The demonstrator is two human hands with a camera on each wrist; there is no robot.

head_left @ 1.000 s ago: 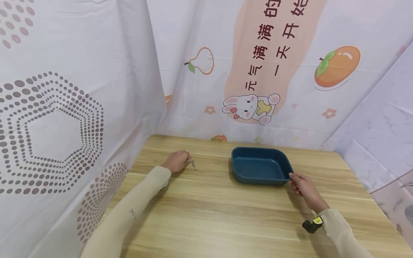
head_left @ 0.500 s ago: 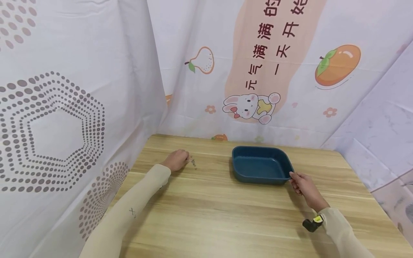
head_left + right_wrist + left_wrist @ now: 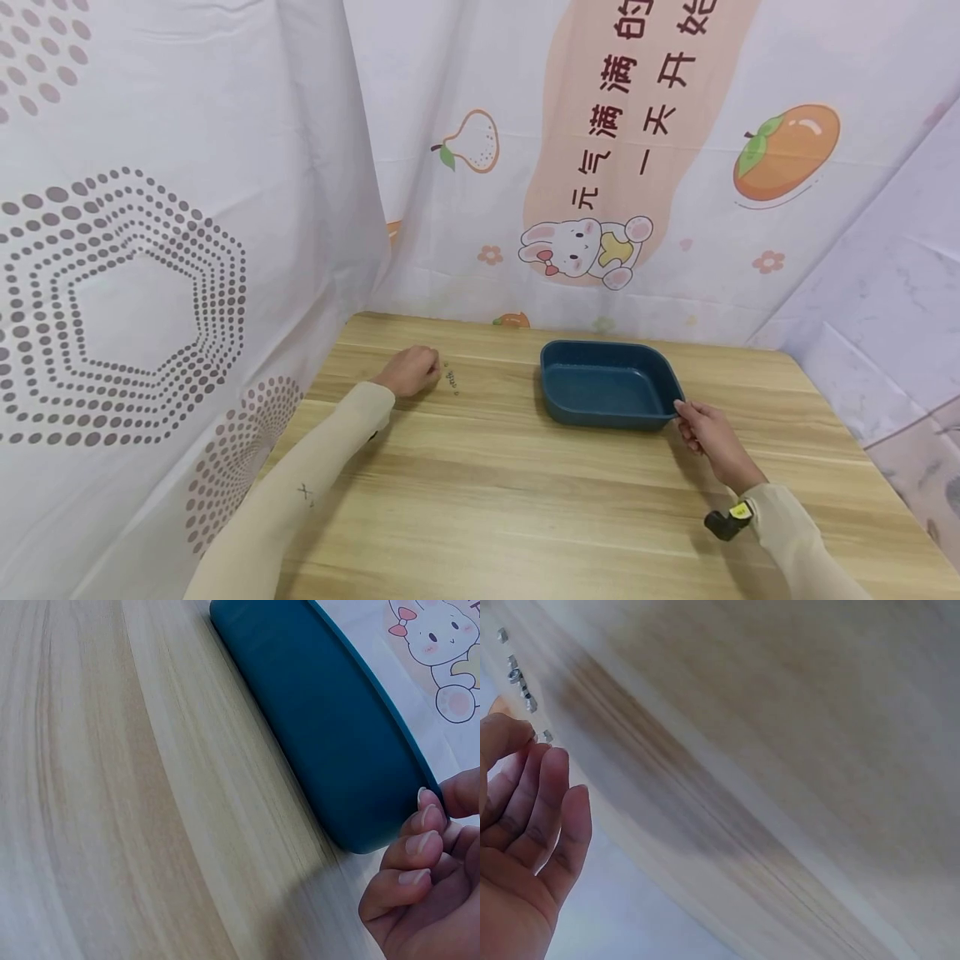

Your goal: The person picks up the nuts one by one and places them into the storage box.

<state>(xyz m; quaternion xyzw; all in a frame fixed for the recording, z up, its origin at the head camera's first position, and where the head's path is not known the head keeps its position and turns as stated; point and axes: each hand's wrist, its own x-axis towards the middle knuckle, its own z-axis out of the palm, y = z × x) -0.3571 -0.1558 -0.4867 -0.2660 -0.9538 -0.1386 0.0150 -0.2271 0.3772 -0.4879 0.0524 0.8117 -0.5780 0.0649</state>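
Note:
My left hand (image 3: 411,372) is low over the far left of the wooden table, beside a short row of small silvery metal pieces (image 3: 452,380). In the left wrist view its thumb and fingertips (image 3: 553,756) come together on a tiny metal piece (image 3: 533,738), mostly hidden between them. Another piece (image 3: 547,736) lies right by the fingertips, and one farther up the row is ring-shaped (image 3: 514,676), like a nut. My right hand (image 3: 708,437) grips the near right corner of a dark teal rectangular tray (image 3: 611,419), thumb at the rim and fingers curled below.
The wooden table (image 3: 487,500) ends at a printed curtain (image 3: 450,250) along the back, with another patterned curtain (image 3: 315,250) close on the left. A black wrist-camera mount (image 3: 726,525) sits at the right wrist.
My left hand has drawn slightly left and back, so more of the small metal pieces shows beside it. The right hand and the tray stay in place.

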